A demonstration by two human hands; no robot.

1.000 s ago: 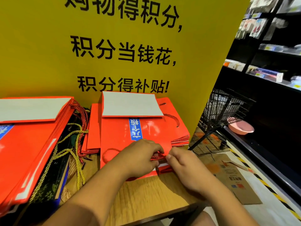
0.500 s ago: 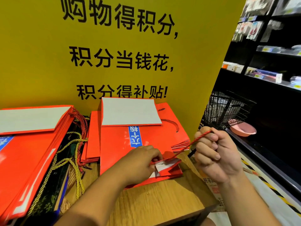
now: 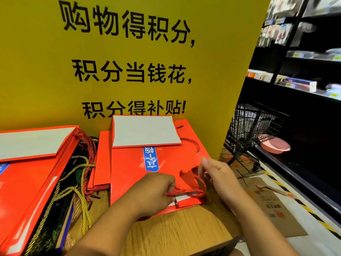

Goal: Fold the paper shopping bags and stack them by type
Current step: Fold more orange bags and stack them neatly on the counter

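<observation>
A flattened red paper bag [image 3: 129, 178] with a blue label lies on top of a red stack on the wooden table [image 3: 175, 235]. Its white base panel [image 3: 145, 130] is folded over at the far end. My left hand [image 3: 153, 193] pinches the red rope handle [image 3: 195, 189] at the bag's near mouth edge. My right hand [image 3: 217, 174] hovers just right of it, fingers touching the handle's loop. A second stack of larger red bags [image 3: 27, 174] lies at the left.
Dark bags with gold rope handles [image 3: 73, 191] are wedged between the two red stacks. A yellow sign board [image 3: 129, 52] stands behind the table. At the right are a black wire basket [image 3: 252, 126], a pink bowl [image 3: 275, 146], flat cardboard [image 3: 267, 204] on the floor, and shelves.
My right hand, which had pulled the rope handle up and out to the right, has come back down to the bag's mouth. The left hand stays at the near edge.
</observation>
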